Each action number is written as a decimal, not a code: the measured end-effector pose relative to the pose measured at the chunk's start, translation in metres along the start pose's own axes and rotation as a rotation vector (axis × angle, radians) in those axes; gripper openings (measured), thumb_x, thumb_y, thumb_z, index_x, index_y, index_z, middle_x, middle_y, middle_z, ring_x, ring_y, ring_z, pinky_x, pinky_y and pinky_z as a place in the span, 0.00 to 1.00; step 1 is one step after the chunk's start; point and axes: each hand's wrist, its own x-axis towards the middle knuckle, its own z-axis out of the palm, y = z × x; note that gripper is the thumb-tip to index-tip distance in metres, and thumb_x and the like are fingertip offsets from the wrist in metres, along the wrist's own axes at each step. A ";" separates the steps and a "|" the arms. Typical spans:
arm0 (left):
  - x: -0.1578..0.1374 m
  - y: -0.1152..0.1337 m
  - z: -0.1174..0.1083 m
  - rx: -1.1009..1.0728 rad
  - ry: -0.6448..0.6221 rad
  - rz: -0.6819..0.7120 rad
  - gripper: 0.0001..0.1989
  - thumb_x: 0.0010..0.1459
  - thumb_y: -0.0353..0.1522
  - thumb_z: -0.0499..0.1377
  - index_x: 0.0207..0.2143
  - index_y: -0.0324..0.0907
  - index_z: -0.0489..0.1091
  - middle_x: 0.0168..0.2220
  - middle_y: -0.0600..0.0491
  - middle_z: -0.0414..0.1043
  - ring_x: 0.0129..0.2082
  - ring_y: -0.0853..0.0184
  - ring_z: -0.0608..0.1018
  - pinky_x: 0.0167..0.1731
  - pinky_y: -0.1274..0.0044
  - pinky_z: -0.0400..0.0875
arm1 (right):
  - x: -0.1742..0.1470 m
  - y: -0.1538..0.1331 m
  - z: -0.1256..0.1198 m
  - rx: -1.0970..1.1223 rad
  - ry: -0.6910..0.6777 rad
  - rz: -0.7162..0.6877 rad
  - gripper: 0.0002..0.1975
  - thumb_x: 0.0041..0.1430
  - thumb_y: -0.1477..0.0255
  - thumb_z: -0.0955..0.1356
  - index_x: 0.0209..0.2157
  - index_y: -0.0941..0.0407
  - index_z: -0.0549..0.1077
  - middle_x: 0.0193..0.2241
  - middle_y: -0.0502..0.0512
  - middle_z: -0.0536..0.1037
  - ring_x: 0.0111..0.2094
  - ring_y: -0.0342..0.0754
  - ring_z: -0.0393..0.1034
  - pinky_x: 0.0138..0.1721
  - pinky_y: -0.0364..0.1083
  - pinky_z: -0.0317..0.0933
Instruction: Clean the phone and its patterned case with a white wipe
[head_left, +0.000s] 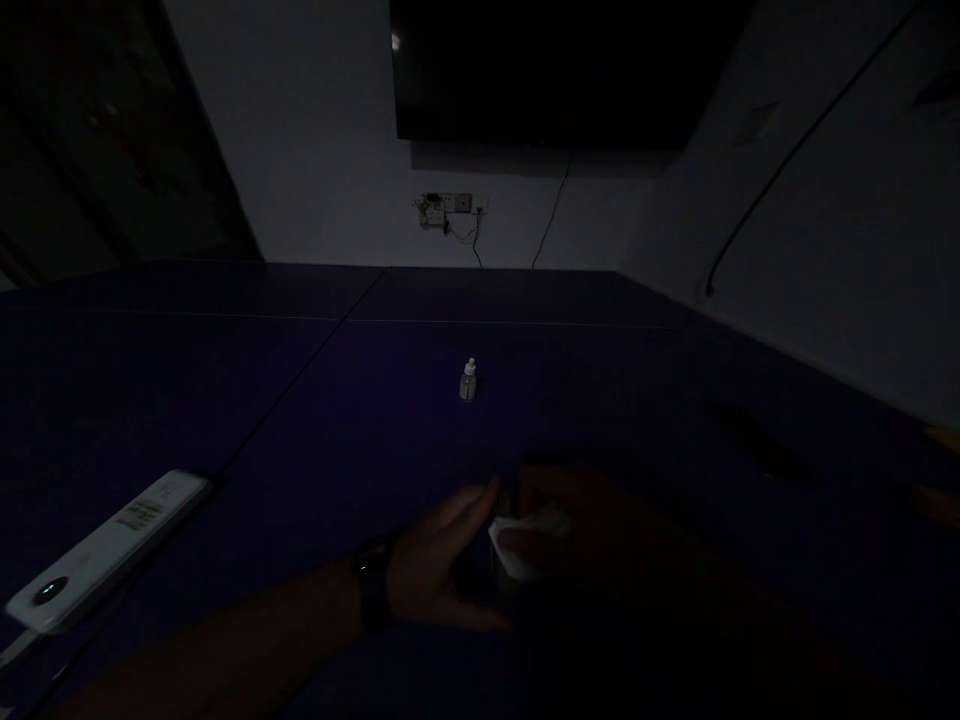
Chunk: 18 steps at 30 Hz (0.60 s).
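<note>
Head view: I see the right grip (566,518) pinching a crumpled white tissue-like sheet (515,566) above the flat dark-blue counter (375,400), the left grip (431,562) curved half-open beside it, hold unclear; I'd press gently, away from the small transparent white-capped bottle (468,386).

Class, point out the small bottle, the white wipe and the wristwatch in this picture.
Small bottle (468,385), head view: on its body.
White wipe (525,523), head view: on its upper part.
Wristwatch (375,590), head view: on its dark band.
</note>
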 end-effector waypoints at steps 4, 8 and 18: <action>0.000 -0.004 -0.003 -0.034 -0.018 0.006 0.62 0.50 0.50 0.70 0.73 0.50 0.32 0.69 0.39 0.51 0.65 0.45 0.63 0.62 0.59 0.65 | 0.022 0.012 -0.001 -0.044 0.219 0.079 0.19 0.58 0.54 0.69 0.27 0.55 0.69 0.22 0.47 0.71 0.25 0.43 0.63 0.24 0.41 0.52; 0.001 -0.008 -0.005 -0.239 0.027 -0.063 0.57 0.59 0.48 0.64 0.72 0.51 0.23 0.72 0.40 0.43 0.69 0.47 0.57 0.65 0.55 0.57 | 0.034 0.025 0.001 0.077 0.331 0.102 0.20 0.56 0.52 0.69 0.25 0.54 0.66 0.21 0.47 0.69 0.24 0.43 0.61 0.24 0.42 0.53; 0.012 -0.026 -0.013 -0.698 0.233 -0.486 0.40 0.65 0.38 0.57 0.71 0.53 0.38 0.67 0.46 0.57 0.63 0.52 0.68 0.58 0.56 0.67 | 0.043 0.076 0.001 0.076 0.413 0.180 0.22 0.53 0.50 0.69 0.25 0.55 0.66 0.21 0.47 0.68 0.24 0.44 0.61 0.25 0.43 0.53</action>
